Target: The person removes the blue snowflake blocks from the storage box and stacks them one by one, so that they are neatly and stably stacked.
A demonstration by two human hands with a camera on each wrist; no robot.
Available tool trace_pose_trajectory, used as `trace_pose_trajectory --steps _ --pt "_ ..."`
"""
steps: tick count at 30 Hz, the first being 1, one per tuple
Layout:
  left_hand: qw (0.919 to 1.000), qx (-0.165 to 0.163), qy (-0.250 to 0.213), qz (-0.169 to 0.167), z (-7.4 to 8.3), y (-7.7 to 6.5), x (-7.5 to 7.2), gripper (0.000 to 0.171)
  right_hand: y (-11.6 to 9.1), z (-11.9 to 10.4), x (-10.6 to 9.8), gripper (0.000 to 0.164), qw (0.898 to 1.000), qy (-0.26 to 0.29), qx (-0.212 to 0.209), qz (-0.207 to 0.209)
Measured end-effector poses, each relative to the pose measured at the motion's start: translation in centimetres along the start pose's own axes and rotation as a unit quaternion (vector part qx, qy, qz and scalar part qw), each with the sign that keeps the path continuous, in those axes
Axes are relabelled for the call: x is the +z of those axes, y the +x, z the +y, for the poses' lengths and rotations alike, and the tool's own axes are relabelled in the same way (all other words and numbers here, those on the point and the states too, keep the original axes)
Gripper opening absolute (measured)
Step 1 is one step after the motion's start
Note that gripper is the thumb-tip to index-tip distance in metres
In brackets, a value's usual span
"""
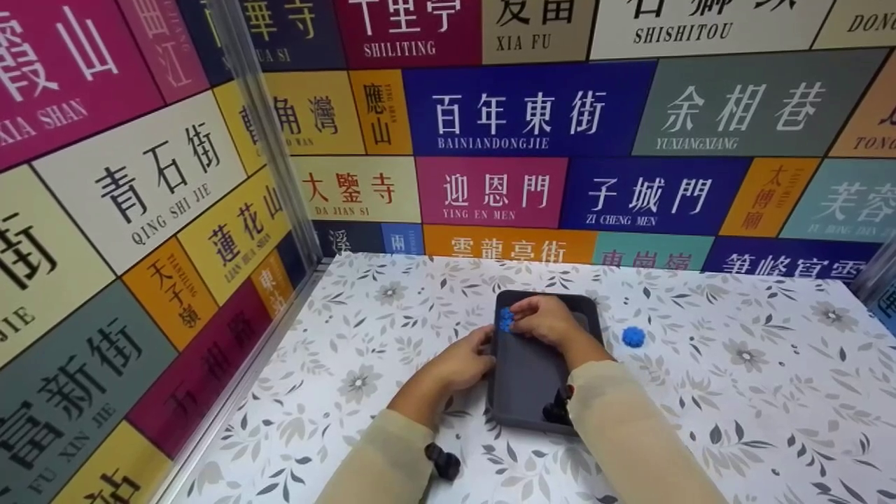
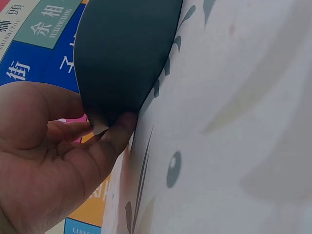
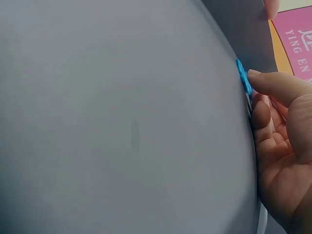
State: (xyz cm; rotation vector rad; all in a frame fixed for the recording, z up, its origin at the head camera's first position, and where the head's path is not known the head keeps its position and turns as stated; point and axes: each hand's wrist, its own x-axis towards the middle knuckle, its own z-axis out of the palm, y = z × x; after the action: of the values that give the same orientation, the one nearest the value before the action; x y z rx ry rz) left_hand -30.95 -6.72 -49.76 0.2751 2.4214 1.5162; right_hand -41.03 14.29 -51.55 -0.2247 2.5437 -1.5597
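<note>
A dark grey rectangular tray (image 1: 532, 371) with a raised rim lies on the table. My left hand (image 1: 458, 360) holds the tray's left wall; in the left wrist view the thumb (image 2: 122, 129) presses the wall's lower edge, and the other fingers are partly hidden behind it. Over the tray's far left corner, my right hand (image 1: 549, 322) pinches a small bright blue knobbly, flower-shaped piece (image 1: 505, 320). The right wrist view shows this blue piece (image 3: 243, 78) edge-on at the thumb tip, low over the tray floor.
Another blue knobbly piece (image 1: 633, 337) lies on the table to the right of the tray. A white cloth with grey flowers and leaves (image 1: 700, 399) covers the table. Colourful sign-printed walls (image 1: 518, 112) stand behind and to the left.
</note>
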Motion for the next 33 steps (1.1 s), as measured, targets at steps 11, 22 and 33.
trace_pose_trajectory --steps 11,22,33 --pt "0.9998 0.005 -0.015 -0.009 0.01 -0.03 0.03 0.069 0.02 0.04 0.09 0.039 0.999 -0.048 -0.025 -0.007" --pt "1.0000 0.003 -0.007 -0.004 0.10 0.01 0.04 0.069 0.03 -0.10 0.06 0.040 0.997 -0.064 -0.029 -0.008" --pt "0.9999 0.004 -0.005 -0.008 0.00 0.01 0.09 0.070 -0.16 -0.01 -0.14 0.037 0.994 -0.101 -0.043 -0.006"
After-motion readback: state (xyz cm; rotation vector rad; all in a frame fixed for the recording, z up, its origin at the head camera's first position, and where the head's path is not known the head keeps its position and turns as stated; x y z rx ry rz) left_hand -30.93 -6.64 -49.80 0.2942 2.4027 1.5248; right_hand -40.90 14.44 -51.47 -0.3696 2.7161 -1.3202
